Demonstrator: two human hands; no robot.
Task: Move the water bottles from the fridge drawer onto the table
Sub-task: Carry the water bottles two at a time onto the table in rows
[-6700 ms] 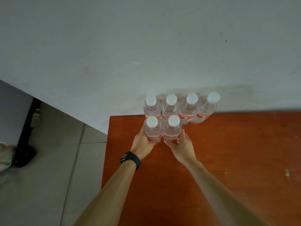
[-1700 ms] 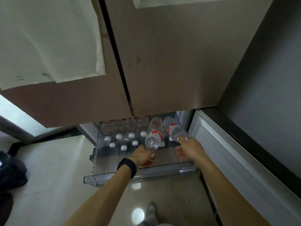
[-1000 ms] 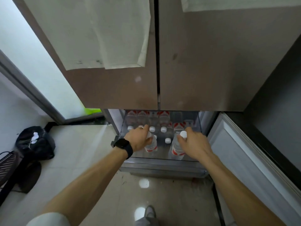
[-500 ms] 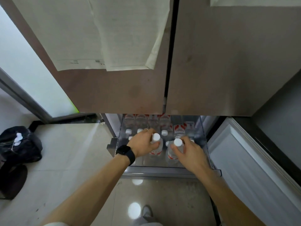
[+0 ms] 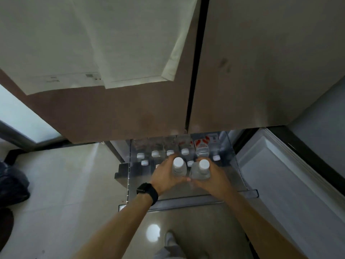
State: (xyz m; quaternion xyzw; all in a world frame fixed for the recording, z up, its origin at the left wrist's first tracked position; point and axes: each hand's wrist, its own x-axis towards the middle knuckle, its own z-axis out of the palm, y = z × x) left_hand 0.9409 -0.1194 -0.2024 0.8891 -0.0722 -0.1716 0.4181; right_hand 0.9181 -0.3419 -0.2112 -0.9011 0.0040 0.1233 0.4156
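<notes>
The clear fridge drawer point(image 5: 188, 201) is pulled out under the closed fridge doors. Several white-capped water bottles point(image 5: 183, 145) with red labels lie inside it toward the back. My left hand point(image 5: 164, 175), with a black watch on the wrist, grips one upright clear bottle point(image 5: 178, 167) above the drawer. Beside it my right hand point(image 5: 214, 179) grips a second upright bottle point(image 5: 202, 170). The two held bottles nearly touch each other. The table is out of view.
The brown fridge doors point(image 5: 242, 71) with taped paper sheets point(image 5: 119, 43) overhang the drawer. An open white fridge door point(image 5: 291, 184) stands at the right. A black bag point(image 5: 11, 182) lies on the tiled floor at the left. My shoe point(image 5: 170, 240) is below.
Both hands have lifted their bottles upright and brought them closer together and toward me, above the drawer. The camera has tilted a little lower.
</notes>
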